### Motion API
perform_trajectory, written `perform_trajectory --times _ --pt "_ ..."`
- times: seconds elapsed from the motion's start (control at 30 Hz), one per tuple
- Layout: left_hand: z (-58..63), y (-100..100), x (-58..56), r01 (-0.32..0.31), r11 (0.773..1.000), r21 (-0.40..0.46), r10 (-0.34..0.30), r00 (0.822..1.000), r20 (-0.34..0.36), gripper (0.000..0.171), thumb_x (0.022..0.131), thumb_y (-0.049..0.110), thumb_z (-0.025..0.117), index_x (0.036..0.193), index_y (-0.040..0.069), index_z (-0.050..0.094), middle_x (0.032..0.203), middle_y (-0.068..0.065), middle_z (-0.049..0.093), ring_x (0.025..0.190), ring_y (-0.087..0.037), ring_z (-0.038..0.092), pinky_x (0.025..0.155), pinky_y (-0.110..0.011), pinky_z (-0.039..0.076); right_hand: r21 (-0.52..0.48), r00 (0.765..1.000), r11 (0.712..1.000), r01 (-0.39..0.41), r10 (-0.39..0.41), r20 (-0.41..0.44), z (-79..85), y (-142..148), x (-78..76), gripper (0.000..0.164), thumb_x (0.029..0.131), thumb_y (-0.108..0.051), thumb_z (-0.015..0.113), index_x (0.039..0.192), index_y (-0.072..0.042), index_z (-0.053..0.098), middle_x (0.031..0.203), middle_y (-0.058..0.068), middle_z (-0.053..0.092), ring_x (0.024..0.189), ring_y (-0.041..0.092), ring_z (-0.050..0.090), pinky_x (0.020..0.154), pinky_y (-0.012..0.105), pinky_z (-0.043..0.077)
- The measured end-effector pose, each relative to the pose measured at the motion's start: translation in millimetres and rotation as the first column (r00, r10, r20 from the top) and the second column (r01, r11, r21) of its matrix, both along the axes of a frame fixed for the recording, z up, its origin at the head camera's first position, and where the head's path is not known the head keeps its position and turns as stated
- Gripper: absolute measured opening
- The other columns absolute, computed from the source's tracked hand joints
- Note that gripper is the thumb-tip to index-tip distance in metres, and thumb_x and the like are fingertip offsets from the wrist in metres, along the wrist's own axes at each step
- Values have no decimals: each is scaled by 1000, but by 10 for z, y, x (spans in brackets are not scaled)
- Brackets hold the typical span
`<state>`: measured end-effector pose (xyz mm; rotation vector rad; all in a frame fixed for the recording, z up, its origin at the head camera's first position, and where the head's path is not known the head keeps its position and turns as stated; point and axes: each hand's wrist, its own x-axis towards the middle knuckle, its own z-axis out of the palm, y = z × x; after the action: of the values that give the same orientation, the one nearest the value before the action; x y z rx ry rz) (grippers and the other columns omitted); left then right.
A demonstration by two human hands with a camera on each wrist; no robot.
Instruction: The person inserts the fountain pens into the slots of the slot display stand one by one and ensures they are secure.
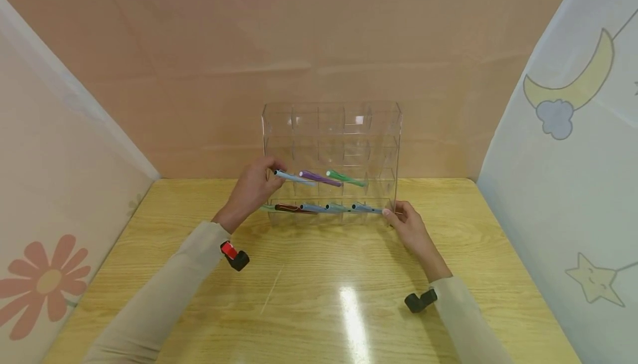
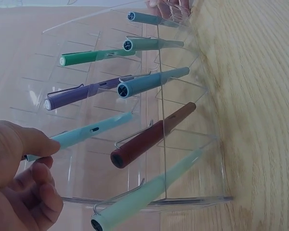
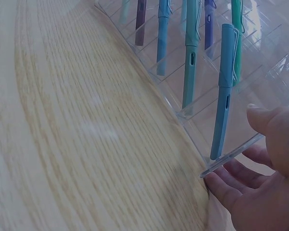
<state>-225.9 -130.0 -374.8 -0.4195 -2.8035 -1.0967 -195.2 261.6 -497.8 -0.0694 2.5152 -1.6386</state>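
Observation:
A clear acrylic pen rack (image 1: 331, 142) with several tiers of compartments stands on the wooden table. My left hand (image 1: 254, 186) pinches the cap end of a light blue pen (image 2: 91, 133), whose body slants into a compartment in the second tier from the bottom. Beside it in that tier lean a purple pen (image 1: 321, 178) and a green pen (image 1: 346, 178). The bottom tier holds a pale green pen (image 2: 139, 199), a dark red pen (image 2: 139, 144), and several blue and teal pens (image 3: 225, 72). My right hand (image 1: 412, 230) grips the rack's lower right side edge, thumb at the front, fingers outside.
Behind the rack rises an orange-brown backdrop (image 1: 319, 31). Printed white sheets flank the table (image 1: 299, 297), one with a flower (image 1: 49, 282), the other with a moon (image 1: 580, 78). The rack's upper tiers hold no pens.

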Motion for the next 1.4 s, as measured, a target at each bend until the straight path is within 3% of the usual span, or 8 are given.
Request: perform_trajectory --times 0.13,0.43,0.73,0.83,1.07,1.4 --pt "-5 13 -3 -15 1000 -22 15 1000 7 18 101 9 69 119 7 71 119 -12 70 93 -27 54 82 -39 45 7 1000 1000 4 -4 3 8 -5 4 72 110 -50 54 156 4 36 161 28 43 152 48 44 120 62 44" --pt "-6 -2 -4 -14 998 -59 14 1000 -1 18 102 8 67 119 7 70 121 -13 69 97 -27 56 82 -40 48 4 1000 1000 1 -1 -5 10 -4 7 71 111 -48 54 156 4 37 160 27 43 151 48 45 119 62 45" --pt "-11 -42 20 8 1000 -24 -8 1000 11 19 106 19 66 122 9 71 131 -15 67 118 -33 62 103 -54 52 -8 1000 1000 -6 6 -15 13 -5 31 70 111 -46 54 156 5 36 160 28 44 151 48 46 119 62 44" --pt "-17 -51 16 3 1000 -17 -3 1000 7 20 108 20 64 123 10 71 129 -13 68 113 -30 62 98 -50 53 -23 1000 1000 -5 5 -13 25 -4 38 69 111 -45 55 156 4 36 160 27 45 151 47 46 119 62 44" --pt "-23 -52 22 -25 998 49 24 999 36 34 107 19 66 138 8 61 130 -14 67 80 -26 54 71 -37 47 -13 1000 1000 -3 3 -19 18 -5 30 69 111 -46 54 156 4 37 159 27 45 150 47 47 119 62 45" --pt "-28 -65 59 -22 997 69 20 999 39 40 106 23 66 142 10 56 133 -12 65 79 -25 52 71 -37 46 -11 1000 1000 -1 0 -19 -2 -10 25 70 111 -46 53 155 5 37 159 28 45 150 49 46 119 62 45"
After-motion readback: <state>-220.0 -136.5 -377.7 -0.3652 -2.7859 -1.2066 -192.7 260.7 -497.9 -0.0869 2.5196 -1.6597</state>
